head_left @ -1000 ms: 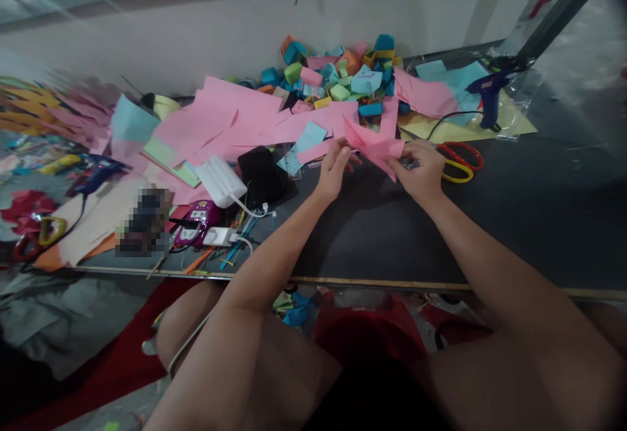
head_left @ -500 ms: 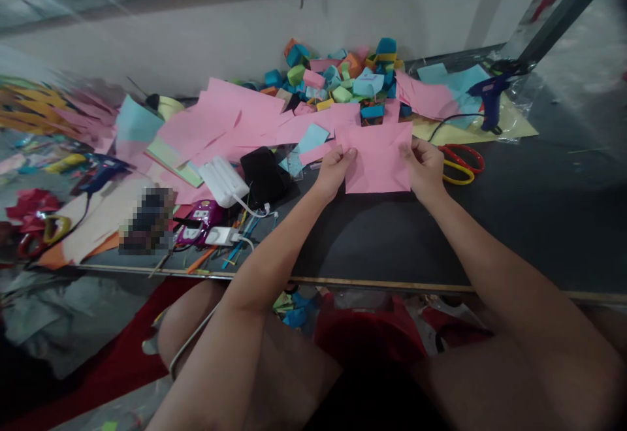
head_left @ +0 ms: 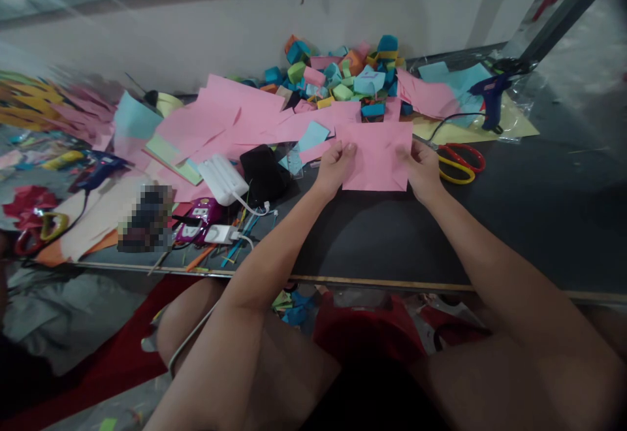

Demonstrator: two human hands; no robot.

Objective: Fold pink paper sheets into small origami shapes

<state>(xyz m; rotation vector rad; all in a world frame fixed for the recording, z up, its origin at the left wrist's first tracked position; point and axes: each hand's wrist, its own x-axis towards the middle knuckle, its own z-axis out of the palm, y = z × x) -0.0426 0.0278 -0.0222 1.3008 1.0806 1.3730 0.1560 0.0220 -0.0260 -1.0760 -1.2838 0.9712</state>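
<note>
Centre of frame: our left hand [head_left: 334, 168] and right hand [head_left: 422, 168] pinch opposite edges of a pink paper sheet [head_left: 376, 155], fingers closed on it. Red-and-yellow scissors [head_left: 458, 160] lie just right of it.

The scissors [head_left: 459, 160] lie on the table [head_left: 514, 222], right of the paper sheet [head_left: 375, 157].

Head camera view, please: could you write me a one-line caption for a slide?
Left hand and right hand hold a pink paper sheet at the dark table, scissors beside it.

Pale wall [head_left: 196, 32], dark grey worktable [head_left: 529, 222]
</note>
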